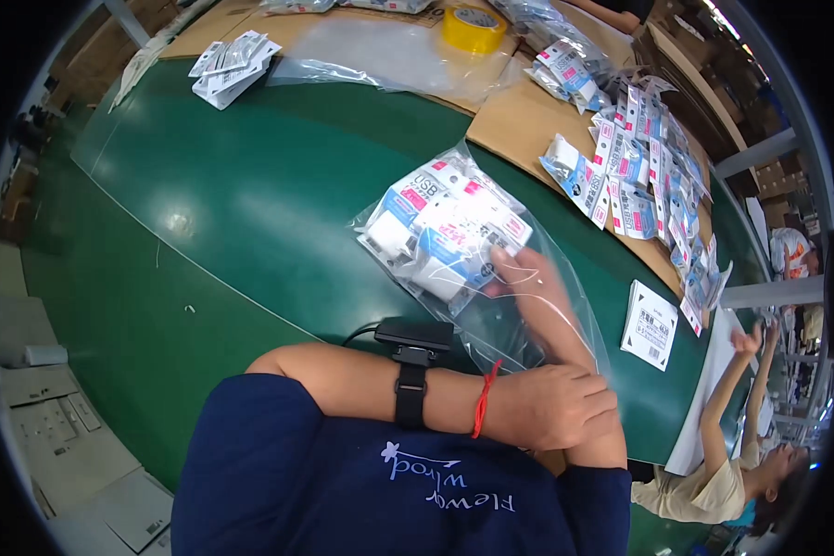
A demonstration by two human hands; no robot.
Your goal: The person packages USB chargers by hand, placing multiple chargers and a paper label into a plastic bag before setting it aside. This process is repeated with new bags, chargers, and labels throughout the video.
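A large clear plastic bag (477, 343) lies over the green table (296, 176) in front of me. Inside it is a bundle of small charger packs (435, 227) with white, blue and pink cards. My right hand (519, 273) reaches into the bag, its thumb on top of the packs and its fingers closed on them, partly hidden underneath. Across my right forearm, near the bag's mouth, rests my left hand (561, 408), curled and seemingly pinching the bag's edge. A black wrist strap with a box (414, 334) and a red string are on my left arm.
More charger packs (635, 176) are heaped on cardboard (519, 120) at the right. A small pile of packs (232, 67) sits at the far left, with yellow tape (473, 30) on clear bags at the back. White printed labels (649, 324) lie at right, near another person (713, 482).
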